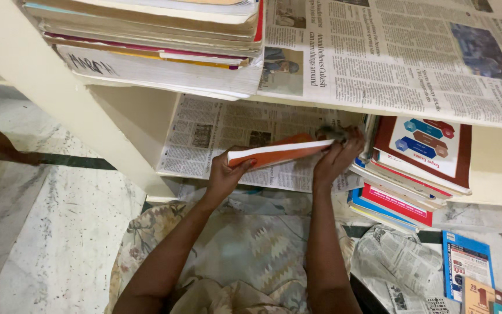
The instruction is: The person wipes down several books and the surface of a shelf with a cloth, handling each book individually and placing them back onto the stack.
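Observation:
An orange-covered book (280,152) with white page edges is held flat above the newspaper-lined lower shelf (216,131). My left hand (223,174) grips its near left end from below. My right hand (337,157) holds its right end, close to a stack of books (416,168) on the same shelf. The top book of that stack has a maroon and white cover with blue and orange hexagons.
The upper shelf carries a pile of books and papers (152,40) on the left and spread newspaper (396,52) on the right. Crumpled newspaper (396,256) and booklets (466,261) lie on the floor at lower right. Patterned cloth (251,244) covers my lap. Marble floor (47,221) lies to the left.

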